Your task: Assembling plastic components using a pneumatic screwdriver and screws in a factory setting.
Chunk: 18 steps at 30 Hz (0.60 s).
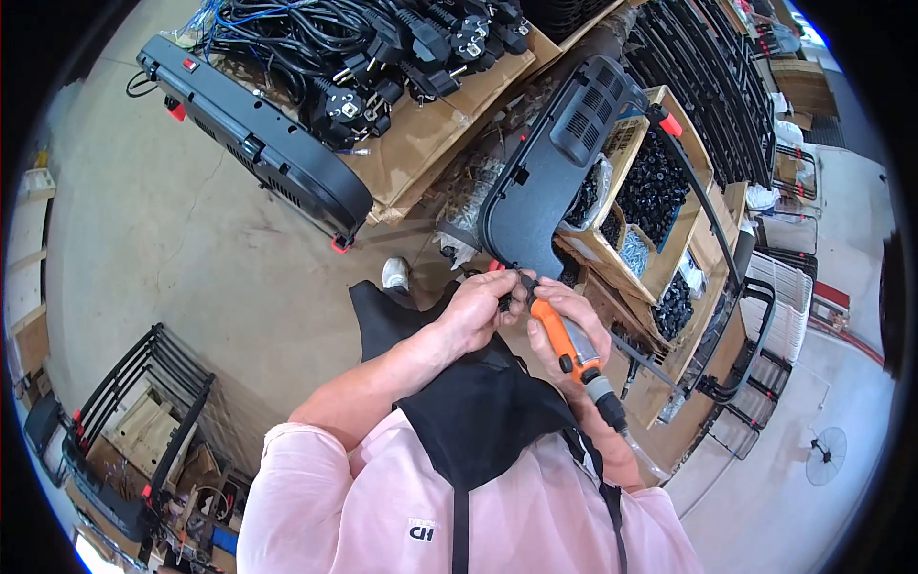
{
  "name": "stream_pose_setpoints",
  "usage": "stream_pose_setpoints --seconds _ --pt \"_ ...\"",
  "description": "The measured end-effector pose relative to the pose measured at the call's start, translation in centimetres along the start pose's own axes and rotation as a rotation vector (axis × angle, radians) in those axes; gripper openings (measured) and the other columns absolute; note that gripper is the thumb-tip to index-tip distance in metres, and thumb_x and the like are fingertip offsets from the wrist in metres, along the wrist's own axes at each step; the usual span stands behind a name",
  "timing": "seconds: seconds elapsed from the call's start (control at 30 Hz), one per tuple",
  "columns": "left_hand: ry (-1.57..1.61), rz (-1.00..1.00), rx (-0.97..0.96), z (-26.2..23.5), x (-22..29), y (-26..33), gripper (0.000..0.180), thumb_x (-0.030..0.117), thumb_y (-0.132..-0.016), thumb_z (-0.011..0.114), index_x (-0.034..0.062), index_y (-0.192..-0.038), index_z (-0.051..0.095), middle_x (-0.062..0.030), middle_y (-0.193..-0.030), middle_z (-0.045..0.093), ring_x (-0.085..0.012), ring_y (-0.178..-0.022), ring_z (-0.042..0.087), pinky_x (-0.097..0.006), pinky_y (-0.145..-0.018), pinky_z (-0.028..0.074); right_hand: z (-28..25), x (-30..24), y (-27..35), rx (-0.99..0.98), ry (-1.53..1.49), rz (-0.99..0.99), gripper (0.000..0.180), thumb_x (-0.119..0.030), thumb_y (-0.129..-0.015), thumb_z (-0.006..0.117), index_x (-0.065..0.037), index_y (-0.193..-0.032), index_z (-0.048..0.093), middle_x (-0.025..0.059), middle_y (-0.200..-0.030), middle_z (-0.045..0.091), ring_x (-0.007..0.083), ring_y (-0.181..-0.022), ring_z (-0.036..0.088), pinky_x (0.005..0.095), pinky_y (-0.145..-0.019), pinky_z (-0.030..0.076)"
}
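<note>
My right hand is wrapped round an orange and grey power screwdriver, its dark chuck end pointing down toward my forearm. My left hand is closed, fingertips pinching together beside the tool's other end. Something small and dark shows at those fingertips, too small to name. Just beyond both hands stands a dark grey plastic machine housing with vent slots and a rounded lower end.
A wooden box at the right holds black knobs and silver screws. Power cords with plugs lie on cardboard ahead. Another grey housing stands at the left. Black metal frames are stacked at the far right.
</note>
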<state>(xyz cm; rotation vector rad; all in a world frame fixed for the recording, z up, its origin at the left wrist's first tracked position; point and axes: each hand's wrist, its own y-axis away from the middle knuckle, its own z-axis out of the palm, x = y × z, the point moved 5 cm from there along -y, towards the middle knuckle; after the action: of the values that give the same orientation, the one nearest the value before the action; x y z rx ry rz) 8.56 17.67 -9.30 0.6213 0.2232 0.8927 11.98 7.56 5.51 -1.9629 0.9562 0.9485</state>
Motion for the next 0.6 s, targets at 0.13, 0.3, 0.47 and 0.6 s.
stream_pose_setpoints --seconds 0.13,0.3,0.47,0.6 --pt "-0.299 0.043 0.023 -1.7 1.1 2.2 0.028 0.018 -0.112 0.047 0.0036 -0.127 0.066 -0.0004 -0.084 0.064 -0.0112 -0.073 0.06 -0.029 -0.065 0.05 0.7 -0.2 -0.3 -0.006 0.069 0.042 0.04 0.004 -0.084 0.079 0.001 -0.12 0.062 0.0223 -0.113 0.073 0.0376 -0.116 0.071 0.0531 -0.107 0.053" --pt "-1.226 0.756 0.047 5.8 7.0 12.5 0.028 0.015 -0.095 0.066 0.0075 -0.122 0.069 -0.0083 -0.096 0.074 -0.0219 -0.072 0.07 -0.035 -0.065 0.056 0.3 0.5 -0.4 0.023 0.021 0.118 0.037 0.003 -0.086 0.077 0.001 -0.12 0.062 0.022 -0.112 0.074 0.0372 -0.114 0.071 0.053 -0.107 0.053" --pt "-1.735 1.216 -0.308 16.2 6.6 16.1 0.063 0.043 -0.073 0.085 0.0126 -0.125 0.067 -0.0043 -0.083 0.055 -0.02 -0.073 0.063 -0.035 -0.061 0.05 0.9 1.2 0.3 0.151 -0.001 0.065 0.042 0.001 -0.081 0.083 0.005 -0.116 0.061 0.0238 -0.109 0.072 0.0382 -0.108 0.071 0.0544 -0.103 0.054" --pt "-1.738 1.506 -0.214 17.8 5.7 12.7 0.032 0.035 -0.065 0.076 0.0126 -0.086 0.065 -0.0029 -0.082 0.053 -0.0189 -0.068 0.058 -0.032 -0.062 0.046 2.6 3.0 2.9 0.566 -0.256 0.048 0.069 -0.056 -0.1 0.046 0.01 -0.11 0.063 0.0301 -0.108 0.069 0.0427 -0.098 0.07 0.0487 -0.093 0.059"
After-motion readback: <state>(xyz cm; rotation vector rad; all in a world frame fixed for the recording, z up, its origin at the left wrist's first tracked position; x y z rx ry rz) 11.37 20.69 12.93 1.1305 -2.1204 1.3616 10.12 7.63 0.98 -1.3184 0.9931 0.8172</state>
